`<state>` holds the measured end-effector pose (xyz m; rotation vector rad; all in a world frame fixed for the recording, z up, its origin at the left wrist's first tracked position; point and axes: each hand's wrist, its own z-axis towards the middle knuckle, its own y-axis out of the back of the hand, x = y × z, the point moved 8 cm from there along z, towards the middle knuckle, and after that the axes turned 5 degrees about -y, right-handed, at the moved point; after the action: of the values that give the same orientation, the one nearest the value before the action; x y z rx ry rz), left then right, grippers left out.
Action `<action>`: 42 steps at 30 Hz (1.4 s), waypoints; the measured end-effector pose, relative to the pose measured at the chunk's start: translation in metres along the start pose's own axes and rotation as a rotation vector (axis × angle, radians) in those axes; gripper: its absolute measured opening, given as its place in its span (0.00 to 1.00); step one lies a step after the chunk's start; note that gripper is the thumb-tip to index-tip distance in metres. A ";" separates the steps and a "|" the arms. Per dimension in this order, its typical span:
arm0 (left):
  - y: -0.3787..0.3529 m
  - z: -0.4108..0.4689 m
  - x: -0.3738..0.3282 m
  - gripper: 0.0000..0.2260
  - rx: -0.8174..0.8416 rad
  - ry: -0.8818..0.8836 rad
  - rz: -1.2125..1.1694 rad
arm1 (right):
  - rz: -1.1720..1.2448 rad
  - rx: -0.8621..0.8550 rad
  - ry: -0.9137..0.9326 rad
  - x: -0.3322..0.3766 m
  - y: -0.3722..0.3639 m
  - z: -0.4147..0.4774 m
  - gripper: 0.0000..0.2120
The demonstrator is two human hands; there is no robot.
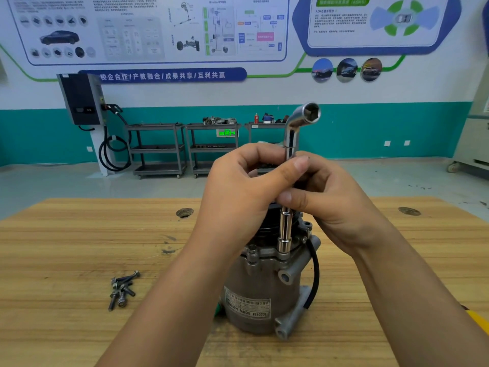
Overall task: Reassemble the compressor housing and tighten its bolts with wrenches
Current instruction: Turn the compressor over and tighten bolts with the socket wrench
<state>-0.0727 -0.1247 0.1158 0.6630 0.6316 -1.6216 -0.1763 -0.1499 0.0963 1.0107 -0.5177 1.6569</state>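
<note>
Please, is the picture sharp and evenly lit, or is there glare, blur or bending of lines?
Head view: even, soft light, only faint shadows under the bolts; bright glare streaks on the chrome wrench; small text on the poster is blurred, the compressor label fairly sharp; the wide lens bends the table edge and teal wall band.
</note>
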 end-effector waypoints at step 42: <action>0.000 0.001 -0.003 0.08 0.019 -0.018 0.023 | 0.013 0.073 -0.021 0.000 -0.003 -0.001 0.18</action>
<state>-0.0723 -0.1231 0.1185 0.6659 0.5943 -1.6123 -0.1740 -0.1480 0.0958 1.0807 -0.4814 1.6883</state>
